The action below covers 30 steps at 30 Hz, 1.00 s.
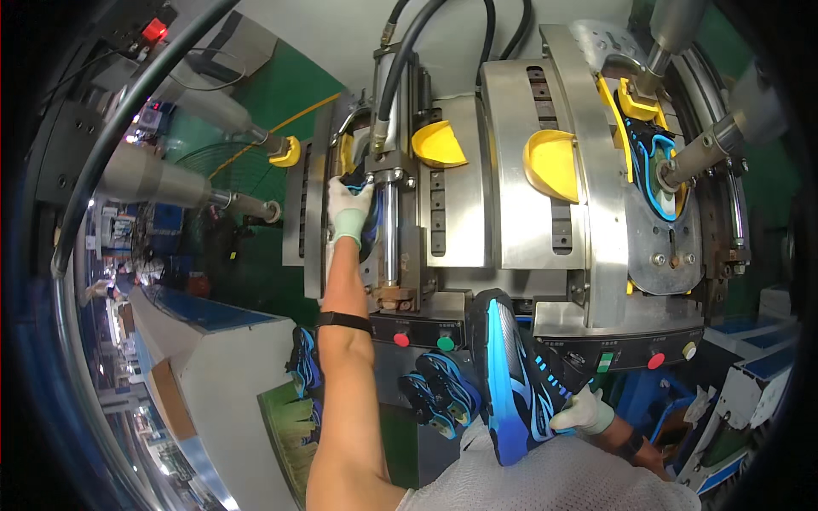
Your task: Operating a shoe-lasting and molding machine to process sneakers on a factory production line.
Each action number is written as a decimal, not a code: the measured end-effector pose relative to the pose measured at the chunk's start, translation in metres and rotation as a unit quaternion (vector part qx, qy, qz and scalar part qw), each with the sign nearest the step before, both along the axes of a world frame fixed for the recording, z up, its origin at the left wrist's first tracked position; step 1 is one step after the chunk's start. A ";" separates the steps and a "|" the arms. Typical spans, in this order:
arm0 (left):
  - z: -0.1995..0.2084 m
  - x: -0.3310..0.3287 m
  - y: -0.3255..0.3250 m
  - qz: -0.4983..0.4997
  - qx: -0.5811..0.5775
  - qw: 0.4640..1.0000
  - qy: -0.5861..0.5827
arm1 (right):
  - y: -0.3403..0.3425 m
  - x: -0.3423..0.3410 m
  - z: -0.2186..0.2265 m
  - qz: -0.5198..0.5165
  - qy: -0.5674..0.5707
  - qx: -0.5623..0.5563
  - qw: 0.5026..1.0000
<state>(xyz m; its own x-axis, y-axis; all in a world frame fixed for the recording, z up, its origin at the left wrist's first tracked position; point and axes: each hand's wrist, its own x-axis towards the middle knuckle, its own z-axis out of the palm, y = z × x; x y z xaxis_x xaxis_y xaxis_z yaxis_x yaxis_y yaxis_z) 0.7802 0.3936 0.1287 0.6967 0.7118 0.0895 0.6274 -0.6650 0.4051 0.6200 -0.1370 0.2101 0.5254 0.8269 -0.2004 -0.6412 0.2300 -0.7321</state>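
Observation:
My left arm reaches forward to the left press station, where my left hand (348, 209), in a white glove, is closed on a dark blue shoe (372, 223). That shoe is largely hidden by the hand and the metal cylinder beside it. Close to my body on the right, my right hand (584, 410), also gloved, grips a black and blue sneaker (509, 383) by its side. This sneaker stands on end, its toe or heel pointing away from me. Another black and blue sneaker (652, 175) sits in the right press station under metal rams.
Several sneakers (441, 387) lie below the control panel (417, 335), which carries red and green buttons. Yellow pads (550, 166) are fixed on the steel blocks. Metal rams (247, 204) project at the left, and black hoses (409, 51) hang overhead. A white cabinet (213, 375) stands left.

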 end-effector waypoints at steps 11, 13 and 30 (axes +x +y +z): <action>0.167 -0.165 -0.041 -0.031 -0.056 0.985 -0.158 | 0.051 0.002 -0.006 0.045 0.125 -0.119 0.984; 0.169 -0.243 -0.067 0.013 -0.153 0.943 -0.296 | 0.090 0.005 0.017 0.035 0.115 -0.136 0.983; -0.116 -0.661 -0.365 0.624 -0.101 0.757 -0.162 | 0.502 0.210 -0.127 -0.199 -0.310 -0.606 0.705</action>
<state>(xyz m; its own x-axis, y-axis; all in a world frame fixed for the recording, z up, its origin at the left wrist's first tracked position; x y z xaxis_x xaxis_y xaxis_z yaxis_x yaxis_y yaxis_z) 0.1192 0.0289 0.0131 -0.5664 0.8195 -0.0867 0.5616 0.4609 0.6872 0.8305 0.3645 0.0835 0.9649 0.0070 -0.2623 -0.1731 -0.7344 -0.6563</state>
